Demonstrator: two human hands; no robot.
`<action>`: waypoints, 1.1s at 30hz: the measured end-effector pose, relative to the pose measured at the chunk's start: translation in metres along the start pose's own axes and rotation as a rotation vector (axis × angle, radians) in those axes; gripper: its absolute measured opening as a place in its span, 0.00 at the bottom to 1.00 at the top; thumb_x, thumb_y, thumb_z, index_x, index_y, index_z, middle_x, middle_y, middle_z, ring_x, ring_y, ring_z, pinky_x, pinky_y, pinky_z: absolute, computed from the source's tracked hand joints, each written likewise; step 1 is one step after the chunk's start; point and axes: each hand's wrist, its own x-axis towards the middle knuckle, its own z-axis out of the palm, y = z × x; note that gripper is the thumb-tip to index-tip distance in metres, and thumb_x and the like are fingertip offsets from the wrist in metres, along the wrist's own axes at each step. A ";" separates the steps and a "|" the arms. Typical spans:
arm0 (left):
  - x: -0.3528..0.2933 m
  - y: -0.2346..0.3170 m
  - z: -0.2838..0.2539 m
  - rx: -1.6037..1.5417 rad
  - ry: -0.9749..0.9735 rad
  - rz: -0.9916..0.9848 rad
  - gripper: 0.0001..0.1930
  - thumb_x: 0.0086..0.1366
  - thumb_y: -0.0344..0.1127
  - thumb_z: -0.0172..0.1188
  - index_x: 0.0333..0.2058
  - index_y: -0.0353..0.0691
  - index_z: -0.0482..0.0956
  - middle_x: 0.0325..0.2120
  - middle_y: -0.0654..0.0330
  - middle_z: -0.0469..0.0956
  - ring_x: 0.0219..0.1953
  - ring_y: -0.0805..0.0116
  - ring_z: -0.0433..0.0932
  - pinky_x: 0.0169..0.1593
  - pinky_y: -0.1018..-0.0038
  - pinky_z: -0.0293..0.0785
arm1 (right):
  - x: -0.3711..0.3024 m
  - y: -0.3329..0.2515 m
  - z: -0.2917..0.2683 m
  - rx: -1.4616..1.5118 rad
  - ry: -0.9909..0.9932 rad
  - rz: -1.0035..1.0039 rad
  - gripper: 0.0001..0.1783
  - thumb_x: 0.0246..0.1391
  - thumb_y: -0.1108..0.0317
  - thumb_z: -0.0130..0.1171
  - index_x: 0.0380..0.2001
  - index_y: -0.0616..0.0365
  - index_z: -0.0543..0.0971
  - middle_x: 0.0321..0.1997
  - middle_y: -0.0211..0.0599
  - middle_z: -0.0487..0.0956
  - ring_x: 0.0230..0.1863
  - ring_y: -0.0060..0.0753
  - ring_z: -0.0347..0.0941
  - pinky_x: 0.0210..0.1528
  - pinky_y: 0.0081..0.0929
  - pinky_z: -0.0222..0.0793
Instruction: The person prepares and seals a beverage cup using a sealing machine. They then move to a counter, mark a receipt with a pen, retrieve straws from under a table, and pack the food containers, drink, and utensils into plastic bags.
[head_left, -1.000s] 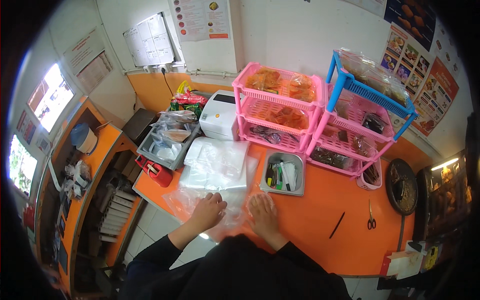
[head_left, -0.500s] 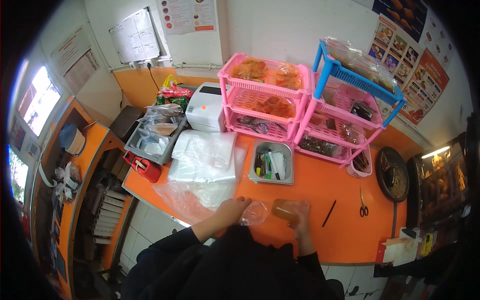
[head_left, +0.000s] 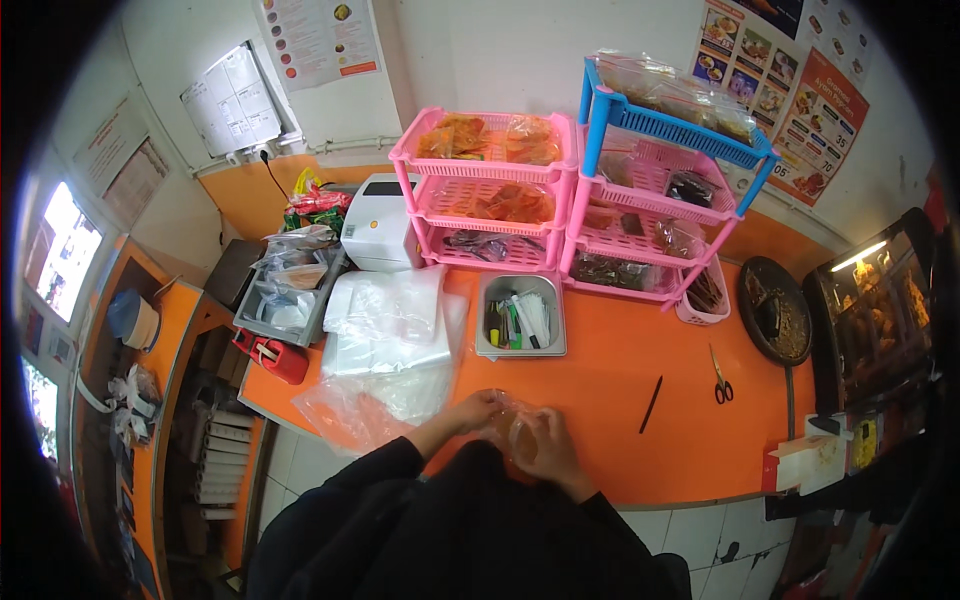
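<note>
White-walled food-prep corner, and an orange worktable is filling most of the view. At the back, a pink three-tier plastic rack is standing beside a pink rack with a blue top tier, both holding bagged stuff. Left of those, a white label printer is sitting by the wall, and a stack of clear plastic bags is lying in front of it. A steel pan is holding markers just right of that stack.

Now the part that matters: both hands are working at the near edge, close to the body. Right hand is curling around the right side of an amber-brown packet, so I'd call that grip closed on it. Left hand is bunching its fingertips at the packet's upper left, looks like they're pinching a clear plastic bag. So the packet is sitting between the two hands, right palm nearer, bag on the left-hand side. Whether it's inside the plastic or only against it, I can't tell; its long axis is hiding behind fingers too.

Scissors and a slim black pen are lying well off to the right.
</note>
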 end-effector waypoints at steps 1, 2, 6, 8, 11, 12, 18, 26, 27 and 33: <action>-0.001 -0.003 0.001 -0.082 0.004 -0.007 0.09 0.67 0.33 0.50 0.40 0.35 0.75 0.35 0.64 0.76 0.37 0.73 0.74 0.42 0.76 0.71 | 0.000 0.000 0.002 0.007 0.001 -0.001 0.35 0.36 0.63 0.66 0.52 0.51 0.66 0.50 0.49 0.66 0.49 0.56 0.64 0.53 0.44 0.63; 0.000 -0.004 0.000 -0.081 0.011 -0.010 0.09 0.67 0.33 0.50 0.40 0.35 0.75 0.35 0.64 0.76 0.37 0.73 0.74 0.42 0.76 0.71 | 0.001 -0.001 0.004 -0.035 -0.037 -0.002 0.34 0.37 0.63 0.66 0.51 0.52 0.67 0.50 0.50 0.65 0.49 0.56 0.64 0.53 0.44 0.63; -0.006 -0.005 -0.011 -0.165 -0.103 0.048 0.07 0.67 0.35 0.52 0.39 0.39 0.75 0.36 0.64 0.75 0.37 0.75 0.73 0.41 0.78 0.71 | 0.020 0.003 0.008 0.147 -0.091 0.064 0.36 0.33 0.65 0.68 0.50 0.52 0.66 0.47 0.47 0.64 0.49 0.54 0.64 0.52 0.45 0.63; -0.013 0.020 -0.009 -0.140 -0.167 0.082 0.07 0.67 0.35 0.52 0.39 0.41 0.75 0.36 0.65 0.75 0.36 0.76 0.73 0.41 0.78 0.71 | 0.008 0.014 0.020 0.247 -0.050 0.141 0.36 0.33 0.66 0.67 0.50 0.53 0.67 0.46 0.47 0.64 0.49 0.54 0.64 0.52 0.44 0.63; -0.049 0.079 0.000 -0.298 -0.237 -0.052 0.16 0.62 0.42 0.60 0.45 0.42 0.73 0.36 0.62 0.76 0.35 0.71 0.75 0.42 0.77 0.71 | 0.027 0.020 -0.001 0.375 -0.022 0.193 0.36 0.31 0.67 0.67 0.50 0.53 0.67 0.46 0.46 0.64 0.49 0.52 0.64 0.52 0.42 0.63; -0.060 0.103 -0.010 0.252 -0.172 0.375 0.25 0.56 0.45 0.65 0.50 0.42 0.70 0.37 0.60 0.76 0.38 0.67 0.76 0.45 0.74 0.70 | 0.042 0.016 -0.020 0.397 -0.035 0.184 0.36 0.31 0.68 0.67 0.50 0.54 0.67 0.45 0.46 0.64 0.49 0.51 0.64 0.52 0.41 0.63; -0.086 0.170 0.014 0.895 -0.069 0.744 0.51 0.39 0.47 0.77 0.60 0.41 0.57 0.54 0.51 0.65 0.56 0.56 0.67 0.56 0.63 0.65 | 0.139 -0.017 -0.119 0.488 -0.317 0.045 0.37 0.32 0.63 0.68 0.51 0.52 0.69 0.48 0.45 0.67 0.47 0.49 0.67 0.51 0.39 0.66; -0.064 0.097 0.038 -0.024 0.041 0.666 0.49 0.44 0.40 0.76 0.60 0.35 0.52 0.53 0.53 0.67 0.58 0.63 0.65 0.60 0.63 0.62 | 0.111 -0.046 -0.120 -0.012 0.256 -0.150 0.36 0.34 0.59 0.72 0.49 0.58 0.70 0.43 0.44 0.69 0.42 0.45 0.68 0.44 0.36 0.67; -0.064 0.098 0.035 0.002 0.045 0.649 0.48 0.45 0.39 0.75 0.60 0.34 0.53 0.52 0.54 0.68 0.57 0.63 0.66 0.60 0.63 0.63 | 0.098 -0.046 -0.112 0.031 0.307 -0.181 0.33 0.35 0.59 0.72 0.45 0.58 0.72 0.40 0.43 0.71 0.40 0.44 0.68 0.42 0.35 0.66; -0.073 0.118 0.043 -0.030 -0.025 0.643 0.44 0.45 0.38 0.76 0.57 0.35 0.58 0.50 0.55 0.70 0.54 0.66 0.70 0.54 0.68 0.70 | 0.088 -0.058 -0.112 0.383 -0.128 0.281 0.11 0.43 0.67 0.67 0.29 0.56 0.76 0.28 0.35 0.71 0.38 0.37 0.67 0.42 0.30 0.62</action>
